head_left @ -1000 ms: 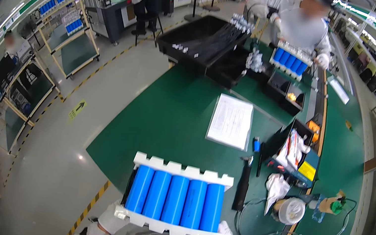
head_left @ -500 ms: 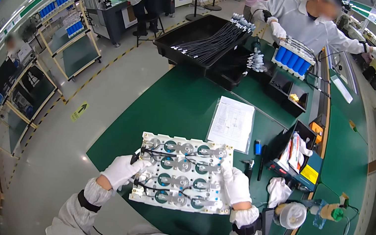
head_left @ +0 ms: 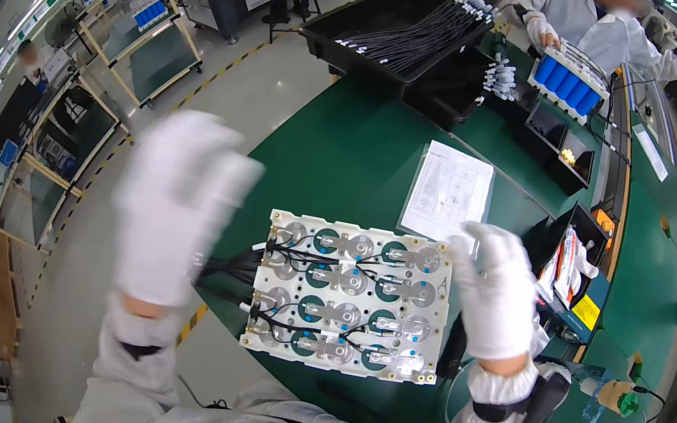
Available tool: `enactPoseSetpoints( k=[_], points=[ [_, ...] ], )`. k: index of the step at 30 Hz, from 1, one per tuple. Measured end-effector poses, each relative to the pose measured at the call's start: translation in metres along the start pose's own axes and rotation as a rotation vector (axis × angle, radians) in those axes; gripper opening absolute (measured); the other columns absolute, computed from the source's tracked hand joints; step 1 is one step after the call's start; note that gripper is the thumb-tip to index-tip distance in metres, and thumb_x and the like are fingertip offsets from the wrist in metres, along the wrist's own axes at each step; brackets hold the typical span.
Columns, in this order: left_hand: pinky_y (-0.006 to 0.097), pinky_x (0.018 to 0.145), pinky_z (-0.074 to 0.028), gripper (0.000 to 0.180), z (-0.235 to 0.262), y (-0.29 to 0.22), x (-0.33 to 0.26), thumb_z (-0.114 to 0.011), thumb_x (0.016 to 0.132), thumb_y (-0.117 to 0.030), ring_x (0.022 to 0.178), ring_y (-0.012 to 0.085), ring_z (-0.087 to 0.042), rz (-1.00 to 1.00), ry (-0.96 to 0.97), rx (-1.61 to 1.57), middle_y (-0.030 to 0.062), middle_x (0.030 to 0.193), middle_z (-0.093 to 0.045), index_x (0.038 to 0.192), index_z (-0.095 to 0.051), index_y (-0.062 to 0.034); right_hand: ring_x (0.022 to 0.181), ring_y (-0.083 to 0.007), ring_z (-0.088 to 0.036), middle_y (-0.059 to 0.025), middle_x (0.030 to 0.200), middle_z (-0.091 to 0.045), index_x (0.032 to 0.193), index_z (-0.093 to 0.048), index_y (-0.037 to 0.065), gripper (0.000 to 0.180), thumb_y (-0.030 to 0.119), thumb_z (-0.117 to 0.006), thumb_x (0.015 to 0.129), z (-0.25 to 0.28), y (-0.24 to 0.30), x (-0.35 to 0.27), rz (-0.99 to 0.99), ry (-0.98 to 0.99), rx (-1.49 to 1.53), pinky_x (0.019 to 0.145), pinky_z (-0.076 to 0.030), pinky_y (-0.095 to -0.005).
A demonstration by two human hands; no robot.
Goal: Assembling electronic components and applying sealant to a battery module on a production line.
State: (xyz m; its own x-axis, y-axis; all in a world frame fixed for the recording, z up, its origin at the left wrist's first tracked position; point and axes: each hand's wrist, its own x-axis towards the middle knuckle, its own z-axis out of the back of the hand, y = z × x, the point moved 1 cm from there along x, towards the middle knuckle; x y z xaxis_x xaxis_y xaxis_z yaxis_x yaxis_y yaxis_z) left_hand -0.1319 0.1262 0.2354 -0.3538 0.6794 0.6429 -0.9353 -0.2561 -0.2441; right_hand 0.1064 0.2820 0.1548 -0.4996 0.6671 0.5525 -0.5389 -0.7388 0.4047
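Observation:
A white battery module [head_left: 339, 359] lies flat on the green table, with round cells, metal tabs and thin black wires showing on its upper face. A bundle of black cables [head_left: 230, 272] sticks out past its left edge. My gloved left hand [head_left: 175, 205] is raised to the left of the module, blurred by motion. Its thumb stands apart from the other fingers and nothing shows in it. Beside the module's upper right corner is my gloved right hand [head_left: 495, 289], fingers loosely bent and apart, holding nothing. Whether its thumb touches the corner I cannot tell.
Beyond the module lies a printed sheet [head_left: 449, 193]. A large black tray [head_left: 330, 54] of cables stands at the far side. To the right is a black box [head_left: 574, 219] holding tubes. Across the table, a co-worker's hand [head_left: 550, 40] is at a blue-celled module [head_left: 569, 85].
My left hand has left the module's left edge and risen. My right hand has come off its right edge, fingers apart. The cable bundle now shows at the left; the view has shifted.

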Motion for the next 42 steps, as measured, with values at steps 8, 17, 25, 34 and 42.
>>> enactPoseSetpoints(
  k=[8,17,25,34,42],
  points=[
    [0.041,0.085,-0.048,0.024,-0.121,-0.044,-0.046,-0.063,0.081,-0.028,0.093,0.0279,-0.061,-0.365,0.478,-0.202,0.0092,0.104,-0.062,0.083,-0.069,-0.0054,0.097,-0.0332,-0.061,-0.0146,0.110,-0.063,0.112,-0.063,0.005,0.041,0.030,-0.069,0.081,-0.056,-0.008,-0.025,0.013,0.294,0.231,0.081,-0.051,-0.0392],
    [0.041,0.071,-0.054,0.012,-0.149,-0.049,-0.042,-0.062,0.082,-0.011,0.075,0.0323,-0.064,-0.285,0.584,-0.245,0.0143,0.107,-0.058,0.083,-0.061,0.0008,0.085,-0.0280,-0.062,-0.0102,0.092,-0.063,0.101,-0.061,0.007,0.030,0.029,-0.064,0.081,-0.062,-0.007,-0.015,0.112,0.282,-0.066,0.066,-0.053,-0.0401],
    [0.039,0.070,-0.055,0.012,-0.147,-0.043,-0.040,-0.064,0.082,-0.014,0.076,0.0306,-0.065,-0.190,0.619,-0.180,0.0140,0.107,-0.058,0.083,-0.063,-0.0020,0.084,-0.0294,-0.061,-0.0102,0.092,-0.062,0.099,-0.062,0.011,0.023,0.025,-0.063,0.081,-0.067,-0.001,-0.014,-0.004,0.265,-0.007,0.066,-0.054,-0.0409],
    [0.043,0.102,-0.038,0.014,-0.123,-0.012,-0.064,-0.066,0.076,-0.020,0.115,0.0332,-0.051,-0.235,0.449,-0.228,0.0125,0.125,-0.055,0.083,-0.070,-0.0086,0.124,-0.0374,-0.044,-0.0094,0.123,-0.055,0.105,-0.065,0.018,0.034,0.008,-0.060,0.073,-0.072,0.011,-0.016,0.258,0.279,-0.053,0.104,-0.032,-0.0589],
    [0.042,0.098,-0.041,0.011,-0.127,-0.005,-0.055,-0.064,0.073,-0.011,0.114,0.0317,-0.051,-0.202,0.619,-0.507,0.0128,0.125,-0.055,0.082,-0.066,-0.0060,0.109,-0.0272,-0.052,-0.0010,0.109,-0.062,0.085,-0.066,0.014,0.020,0.003,-0.058,0.069,-0.083,0.006,-0.012,0.153,0.333,0.186,0.092,-0.037,-0.0426]
  ],
)
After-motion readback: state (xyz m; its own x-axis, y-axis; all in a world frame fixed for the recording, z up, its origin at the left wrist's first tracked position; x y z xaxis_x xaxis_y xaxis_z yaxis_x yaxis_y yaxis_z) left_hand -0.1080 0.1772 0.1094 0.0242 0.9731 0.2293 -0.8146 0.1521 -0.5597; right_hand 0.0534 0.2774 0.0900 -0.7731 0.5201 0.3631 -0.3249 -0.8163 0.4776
